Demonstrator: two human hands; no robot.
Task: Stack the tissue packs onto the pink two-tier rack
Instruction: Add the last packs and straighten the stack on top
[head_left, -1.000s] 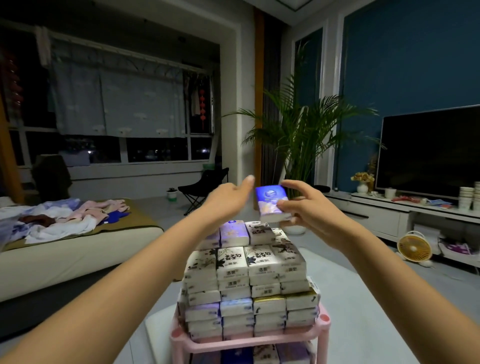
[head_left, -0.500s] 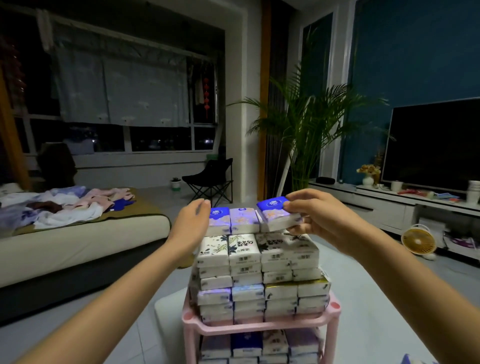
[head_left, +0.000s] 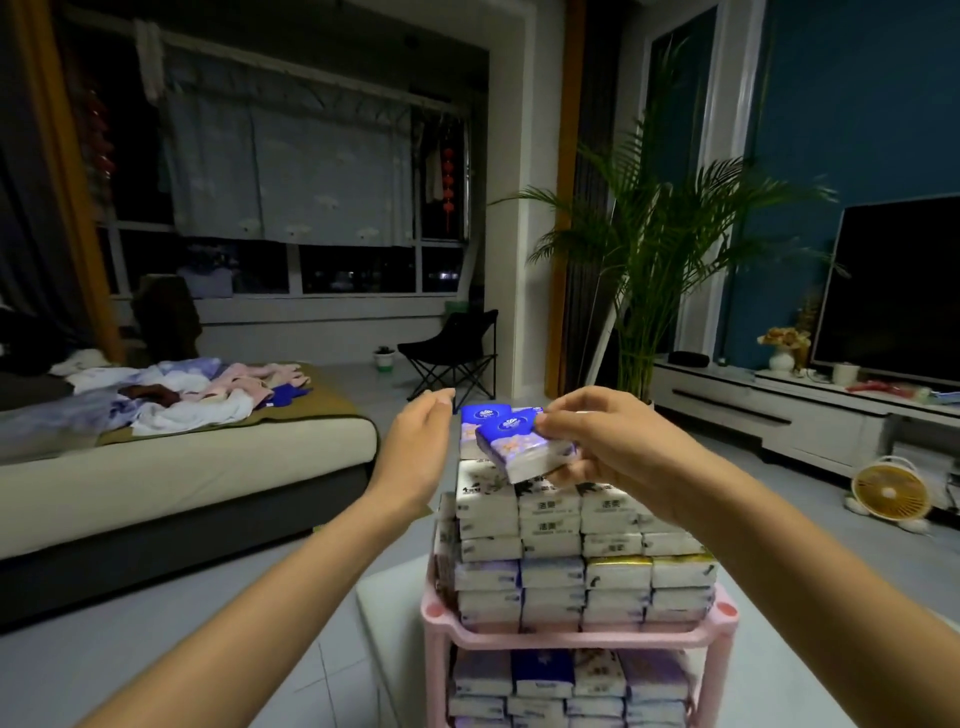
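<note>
The right hand (head_left: 613, 452) is pinching a blue-topped tissue pack (head_left: 524, 448) between thumb and curled fingers, holding it tilted just above the pile (head_left: 550, 525) on the upper tier of the pink rack (head_left: 571, 638). The left hand (head_left: 415, 457) is hovering at the pile's 9 o'clock, fingers straight and holding nothing, beside another blue pack (head_left: 480, 420)

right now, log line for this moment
right hand: holds tilted blue tissue pack over stack | left hand: open beside stack | pink rack: both tiers loaded
</note>
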